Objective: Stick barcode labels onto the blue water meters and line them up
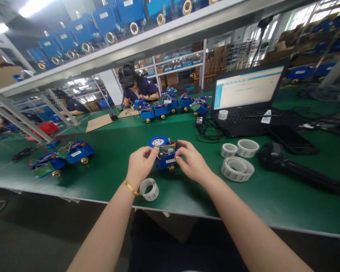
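Observation:
In front of me on the green table stands a blue water meter (166, 162) with a brass pipe fitting, its round lid (158, 141) tipped up behind. A green circuit board (167, 149) sits over its open top. My left hand (141, 162) pinches the left end of this board between thumb and fingers. At the right side of the meter is my right hand (193, 162), its thumb and a finger drawn together; whatever is between those tips is too small to make out. A roll of white labels (149, 189) lies beside my left wrist.
More label rolls (238, 169), a handheld scanner (277, 156), a phone (291, 139) and a laptop (249, 90) occupy the right. Opened blue meters (79, 153) stand left and others (162, 109) behind. A shelf (147, 43) crosses overhead. A co-worker (143, 87) sits opposite.

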Demonstrator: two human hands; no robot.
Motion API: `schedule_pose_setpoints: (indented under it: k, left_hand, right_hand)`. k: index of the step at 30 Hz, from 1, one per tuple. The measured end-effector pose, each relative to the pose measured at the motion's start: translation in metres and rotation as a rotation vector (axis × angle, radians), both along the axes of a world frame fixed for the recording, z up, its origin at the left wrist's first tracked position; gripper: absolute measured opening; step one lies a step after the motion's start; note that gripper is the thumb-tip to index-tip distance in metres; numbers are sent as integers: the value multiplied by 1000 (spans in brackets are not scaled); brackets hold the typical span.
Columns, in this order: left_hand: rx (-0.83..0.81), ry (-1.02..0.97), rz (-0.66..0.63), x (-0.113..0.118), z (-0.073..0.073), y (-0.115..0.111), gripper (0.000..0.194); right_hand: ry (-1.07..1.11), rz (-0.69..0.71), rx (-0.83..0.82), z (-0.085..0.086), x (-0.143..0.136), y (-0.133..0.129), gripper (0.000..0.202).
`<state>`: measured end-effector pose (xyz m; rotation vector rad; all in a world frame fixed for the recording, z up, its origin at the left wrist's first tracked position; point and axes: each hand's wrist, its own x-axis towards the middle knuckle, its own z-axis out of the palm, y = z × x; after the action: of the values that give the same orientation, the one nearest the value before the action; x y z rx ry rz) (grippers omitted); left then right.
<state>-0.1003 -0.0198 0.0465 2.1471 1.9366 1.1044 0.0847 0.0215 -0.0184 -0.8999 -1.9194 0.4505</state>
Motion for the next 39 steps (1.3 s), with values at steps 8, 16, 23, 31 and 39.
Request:
schedule_pose_setpoints:
  k: [8, 16, 23, 31, 39]
  left_hand:
    - [-26, -21, 27, -3, -3, 5, 43]
    - [-15, -33, 39, -5, -6, 7, 42]
    - [-19, -50, 46, -5, -6, 7, 41]
    - [-28, -51, 59, -4, -5, 5, 41]
    - [-22, -47, 58, -3, -5, 4, 40]
  right_hand:
    - [10, -79, 12, -2, -9, 0, 8]
    - [18, -122, 25, 2, -13, -1, 9]
    - [20, -145, 35, 5, -14, -1, 10]
    - [8, -165, 38, 5, -16, -1, 11]
    - [2, -196, 45, 7, -18, -2, 9]
